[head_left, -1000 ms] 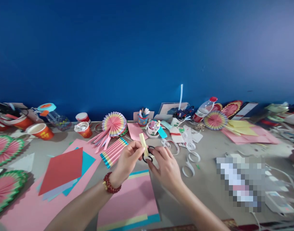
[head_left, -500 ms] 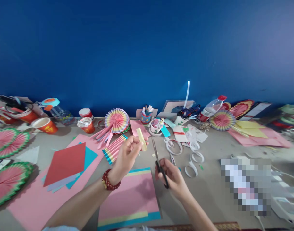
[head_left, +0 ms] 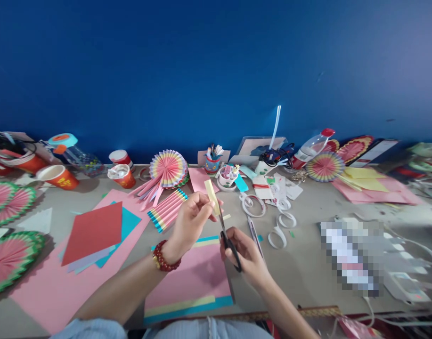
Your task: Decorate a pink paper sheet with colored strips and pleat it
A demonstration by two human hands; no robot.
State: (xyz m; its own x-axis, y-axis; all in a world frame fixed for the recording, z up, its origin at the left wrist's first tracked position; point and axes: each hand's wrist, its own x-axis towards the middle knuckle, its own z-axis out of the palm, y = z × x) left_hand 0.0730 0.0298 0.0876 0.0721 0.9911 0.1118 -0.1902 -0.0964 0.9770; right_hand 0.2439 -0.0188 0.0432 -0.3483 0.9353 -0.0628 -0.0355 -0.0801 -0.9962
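Note:
My left hand [head_left: 193, 216] pinches a short pale-yellow paper strip [head_left: 211, 194], held upright above the table. In my right hand [head_left: 246, 254] is a pair of scissors [head_left: 230, 245] with black handles, blades pointing up and to the left. The blades meet the strip's right edge near my left fingertips; whether they are cutting it I cannot tell. Below both hands lies a pink sheet [head_left: 191, 278] with yellow and blue bands along its edges. Left of my left hand rests a pleated paper piece [head_left: 167, 209] in pink, yellow and blue.
Red and blue paper [head_left: 93, 230] lies on a large pink sheet [head_left: 42, 301] at left. Paper fans [head_left: 14, 263] sit at far left. A cup of pens [head_left: 213, 162], tape rolls [head_left: 253, 205] and a utility knife [head_left: 254, 234] lie ahead. A bottle [head_left: 313, 146] leans by the wall.
The scissors have moved left and up to the yellow strip, their blades now at its edge. My left hand keeps its pinch. The whole view has shifted slightly.

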